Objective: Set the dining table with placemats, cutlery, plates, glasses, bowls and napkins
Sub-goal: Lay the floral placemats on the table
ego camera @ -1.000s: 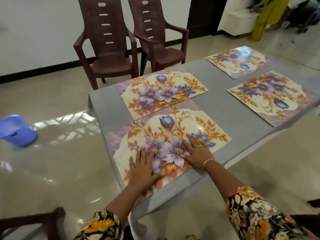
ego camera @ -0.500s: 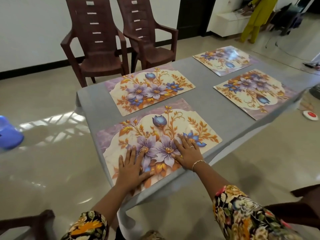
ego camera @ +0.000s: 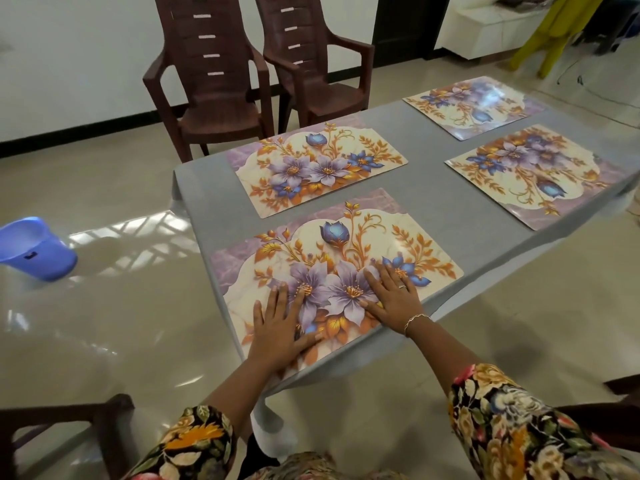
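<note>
Four placemats are laid flat on the grey table [ego camera: 443, 209]: the nearest placemat [ego camera: 381, 237] at centre frame, the second placemat [ego camera: 318, 168] above it, the third placemat [ego camera: 533, 174] at right, the fourth placemat [ego camera: 474, 105] at upper right. The left hand [ego camera: 280, 327] and right hand [ego camera: 391, 296] are pressed flat on the nearest placemat, fingers straight, nothing gripped. Beyond the table, at upper centre, a first chair [ego camera: 214, 81] and a second chair [ego camera: 311, 64] are stood side by side. One blue bucket [ego camera: 34, 251] is set on the floor at left.

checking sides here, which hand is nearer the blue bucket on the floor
Left. The left hand lies flat on the near placemat toward the blue bucket; the right hand lies beside it, farther away.
</note>
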### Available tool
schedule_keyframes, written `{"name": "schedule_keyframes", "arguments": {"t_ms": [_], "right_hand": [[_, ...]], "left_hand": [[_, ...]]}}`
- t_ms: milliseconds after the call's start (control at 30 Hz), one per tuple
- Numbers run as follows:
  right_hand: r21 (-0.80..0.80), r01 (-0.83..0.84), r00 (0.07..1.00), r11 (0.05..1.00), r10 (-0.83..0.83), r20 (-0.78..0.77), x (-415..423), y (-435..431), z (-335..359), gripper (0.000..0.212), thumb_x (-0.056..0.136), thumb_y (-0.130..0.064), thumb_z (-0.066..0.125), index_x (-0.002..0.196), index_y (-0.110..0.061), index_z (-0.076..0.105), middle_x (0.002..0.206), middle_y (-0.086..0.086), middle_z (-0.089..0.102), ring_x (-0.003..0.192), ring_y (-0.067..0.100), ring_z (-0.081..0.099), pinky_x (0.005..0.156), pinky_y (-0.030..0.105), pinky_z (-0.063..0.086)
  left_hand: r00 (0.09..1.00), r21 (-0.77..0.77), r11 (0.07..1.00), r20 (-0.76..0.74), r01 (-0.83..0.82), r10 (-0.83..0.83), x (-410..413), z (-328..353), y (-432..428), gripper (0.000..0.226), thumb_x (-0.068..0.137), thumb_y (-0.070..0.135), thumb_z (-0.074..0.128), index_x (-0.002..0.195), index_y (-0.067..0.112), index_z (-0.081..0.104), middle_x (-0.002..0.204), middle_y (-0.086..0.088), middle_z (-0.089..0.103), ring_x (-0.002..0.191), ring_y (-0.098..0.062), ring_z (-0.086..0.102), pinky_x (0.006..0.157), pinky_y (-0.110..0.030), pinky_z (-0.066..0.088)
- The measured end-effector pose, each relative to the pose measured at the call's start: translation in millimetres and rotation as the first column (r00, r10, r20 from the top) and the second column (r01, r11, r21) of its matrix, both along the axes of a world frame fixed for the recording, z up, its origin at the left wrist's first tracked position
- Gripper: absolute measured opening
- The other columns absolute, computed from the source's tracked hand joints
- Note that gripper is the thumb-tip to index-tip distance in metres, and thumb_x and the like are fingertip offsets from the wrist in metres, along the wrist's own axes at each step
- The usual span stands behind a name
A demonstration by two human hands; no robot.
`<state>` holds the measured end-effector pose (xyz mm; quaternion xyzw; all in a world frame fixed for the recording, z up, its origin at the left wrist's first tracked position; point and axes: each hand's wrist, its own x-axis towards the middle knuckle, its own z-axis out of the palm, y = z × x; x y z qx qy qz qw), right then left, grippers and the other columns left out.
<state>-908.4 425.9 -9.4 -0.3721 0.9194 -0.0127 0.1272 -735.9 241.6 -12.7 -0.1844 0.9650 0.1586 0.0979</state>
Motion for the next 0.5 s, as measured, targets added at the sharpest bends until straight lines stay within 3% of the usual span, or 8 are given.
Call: {"name": "schedule_keyframes", "arguments": {"t_ms": [300, 500], "right_hand": [[-0.006, -0.022, 0.999, 1.000, 0.022, 0.037, -3, 2, 4, 0.127, 0.040, -0.083, -0.036, 0.148, -0.026, -0.002, 0.157, 0.001, -0.009, 0.145, 0.020, -0.009, 0.115, 0.038, 0.000], [-0.014, -0.020, 0.999, 1.000, 0.021, 0.045, -2, 4, 5, 0.130, 0.037, -0.084, -0.036, 0.148, -0.026, -0.002, 0.156, 0.002, -0.011, 0.144, 0.020, -0.011, 0.115, 0.037, -0.001]], "left_hand": [[1.000, -0.029, 1.000, 0.006, -0.009, 0.009, 3, -4, 4, 0.119, 0.042, 0.090, -0.028, 0.136, 0.016, -0.026, 0.155, -0.004, -0.021, 0.135, -0.018, -0.029, 0.113, -0.047, -0.014], [1.000, -0.016, 1.000, -0.012, -0.002, 0.001, 12, -1, 4, 0.115, 0.046, 0.089, -0.028, 0.139, 0.023, -0.024, 0.156, -0.003, -0.018, 0.142, -0.021, -0.022, 0.110, -0.037, -0.017]]}}
